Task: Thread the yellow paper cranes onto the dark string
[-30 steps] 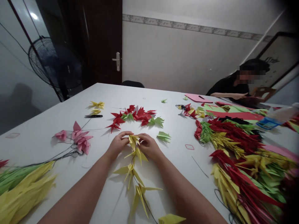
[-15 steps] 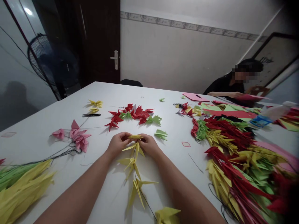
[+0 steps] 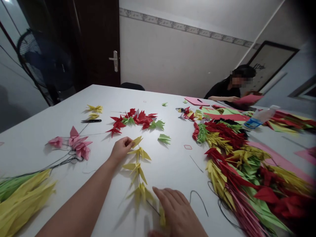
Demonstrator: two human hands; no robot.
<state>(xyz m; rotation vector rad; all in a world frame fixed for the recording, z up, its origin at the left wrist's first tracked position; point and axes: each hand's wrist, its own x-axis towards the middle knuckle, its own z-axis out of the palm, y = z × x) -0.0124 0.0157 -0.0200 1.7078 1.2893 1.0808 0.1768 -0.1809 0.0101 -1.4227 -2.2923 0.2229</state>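
The left hand (image 3: 120,149) is at the top of a long string of yellow paper birds (image 3: 138,171). Its fingers (image 3: 128,142) are pinched together on the top bird (image 3: 136,141). The string lies flat on the white counter (image 3: 61,113), going down from that hand toward the person.

The right hand (image 3: 178,210) is low down, near the bottom end of the string. Its fingers (image 3: 160,194) are spread a little apart and do not seem to hold anything. They are just beside a small yellow paper piece (image 3: 162,217). A bent black wire (image 3: 197,200) lies close by on the counter.

Past the string, red and green paper birds (image 3: 134,120) make a curved line. Two green birds (image 3: 164,139) sit near them. To the left are pink paper birds (image 3: 79,143) on thin black wire, a slim black tool (image 3: 91,120), and a big bunch of yellow and green paper (image 3: 22,197). To the right is a huge heap of red, yellow and green paper birds (image 3: 229,164). Across the counter, a person in a black top (image 3: 222,90) holds a pink sheet of paper (image 3: 248,98).
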